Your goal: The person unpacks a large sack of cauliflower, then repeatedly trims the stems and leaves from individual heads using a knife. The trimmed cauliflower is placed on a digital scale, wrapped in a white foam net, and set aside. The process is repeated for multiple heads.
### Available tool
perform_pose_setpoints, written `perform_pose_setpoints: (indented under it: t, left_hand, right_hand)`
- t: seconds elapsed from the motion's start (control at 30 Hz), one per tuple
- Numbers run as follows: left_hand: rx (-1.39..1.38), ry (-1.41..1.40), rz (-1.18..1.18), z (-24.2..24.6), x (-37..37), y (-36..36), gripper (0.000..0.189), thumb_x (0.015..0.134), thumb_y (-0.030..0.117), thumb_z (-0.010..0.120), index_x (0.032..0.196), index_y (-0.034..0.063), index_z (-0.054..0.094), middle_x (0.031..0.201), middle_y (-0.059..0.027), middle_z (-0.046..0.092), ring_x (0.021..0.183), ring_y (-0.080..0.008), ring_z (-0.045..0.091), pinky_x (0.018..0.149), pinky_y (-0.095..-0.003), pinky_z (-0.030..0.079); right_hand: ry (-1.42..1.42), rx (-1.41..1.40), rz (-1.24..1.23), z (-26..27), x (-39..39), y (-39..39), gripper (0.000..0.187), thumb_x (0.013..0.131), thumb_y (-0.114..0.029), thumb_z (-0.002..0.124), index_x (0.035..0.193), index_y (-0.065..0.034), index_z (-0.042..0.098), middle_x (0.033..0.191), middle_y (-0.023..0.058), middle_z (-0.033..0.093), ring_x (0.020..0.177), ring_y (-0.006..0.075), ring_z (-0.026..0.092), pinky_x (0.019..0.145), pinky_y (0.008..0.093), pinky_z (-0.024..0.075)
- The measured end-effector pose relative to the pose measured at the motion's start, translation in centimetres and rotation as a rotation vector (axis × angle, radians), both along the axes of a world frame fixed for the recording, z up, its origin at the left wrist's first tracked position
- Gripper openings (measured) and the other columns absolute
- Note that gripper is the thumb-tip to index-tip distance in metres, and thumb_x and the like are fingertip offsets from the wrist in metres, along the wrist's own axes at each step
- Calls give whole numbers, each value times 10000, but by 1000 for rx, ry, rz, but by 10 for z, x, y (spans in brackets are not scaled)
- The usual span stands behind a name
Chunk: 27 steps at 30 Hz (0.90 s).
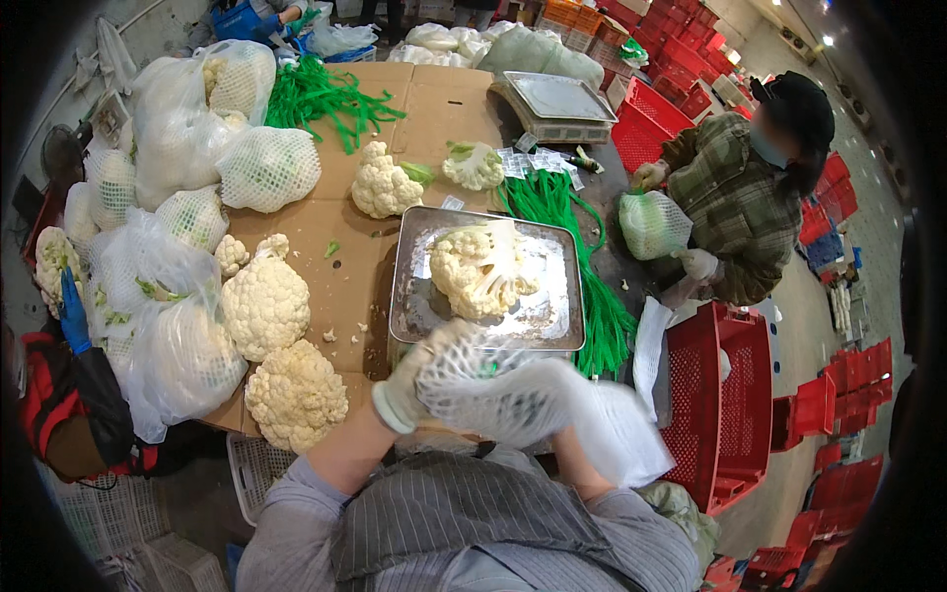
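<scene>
A white foam net sleeve (533, 403) stretches in front of my body, blurred by motion. My left hand (414, 377), in a pale glove, grips its left end. The sleeve covers my right hand; only the forearm shows below it. Just beyond, a cauliflower (466, 274) rests with its pale stalk exposed on the metal pan (414, 318) of a weighing scale. A bundle of green ties (592, 288) lies along the pan's right side. To the left sit two larger cauliflowers, one (266, 307) behind the other (296, 396).
Bagged and netted cauliflowers (185, 140) crowd the left. More green ties (318, 100) and a second scale (562, 96) occupy the far side. A co-worker (740, 192) at right holds a netted cauliflower (655, 222); a blue-gloved person (74, 311) works at left. A red crate (718, 407) stands right.
</scene>
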<state>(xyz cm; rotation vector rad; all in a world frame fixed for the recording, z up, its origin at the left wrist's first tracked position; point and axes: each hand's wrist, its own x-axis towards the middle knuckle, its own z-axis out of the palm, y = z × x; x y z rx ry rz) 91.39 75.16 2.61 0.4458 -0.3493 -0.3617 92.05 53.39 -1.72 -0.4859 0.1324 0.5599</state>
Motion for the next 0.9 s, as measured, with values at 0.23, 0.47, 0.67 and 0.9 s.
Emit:
perform_pose_setpoints:
  t: [0.23, 0.47, 0.67, 0.9]
  left_hand:
    - [-52, 18, -231, 11, 2, -3, 549, 911, 320, 642, 1337, 13, 484, 1239, -138, 610, 1127, -212, 605, 934, -343, 530]
    - [-274, 116, -86, 20, 4, 18, 421, 962, 284, 553, 1293, 25, 537, 1252, -134, 609, 1145, -256, 596, 992, -421, 496]
    - [-51, 137, -232, 18, -8, 1, 612, 921, 274, 599, 1378, -74, 388, 1278, -192, 578, 1156, -274, 585, 996, -407, 494]
    - [1051, -46, 709, 31, 44, 65, 387, 731, -109, 472, 1042, 3, 673, 961, -108, 685, 755, -120, 638, 621, -224, 555]
  right_hand:
    - [-33, 86, -57, -18, 28, 3, 368, 974, -342, 473, 1178, -38, 517, 1104, 118, 574, 1021, 239, 571, 910, 382, 479]
    - [67, 111, 5, -69, 9, -6, 476, 986, -408, 424, 1266, -29, 489, 1233, 137, 545, 1110, 268, 542, 985, 416, 451]
    - [-556, -676, -71, -17, 37, -69, 394, 969, -305, 503, 1241, -22, 536, 1177, 113, 608, 1074, 216, 590, 940, 375, 483]
    - [-242, -920, -375, 31, 61, -38, 286, 819, 29, 518, 1065, -17, 655, 845, 51, 682, 667, 110, 645, 555, 240, 506]
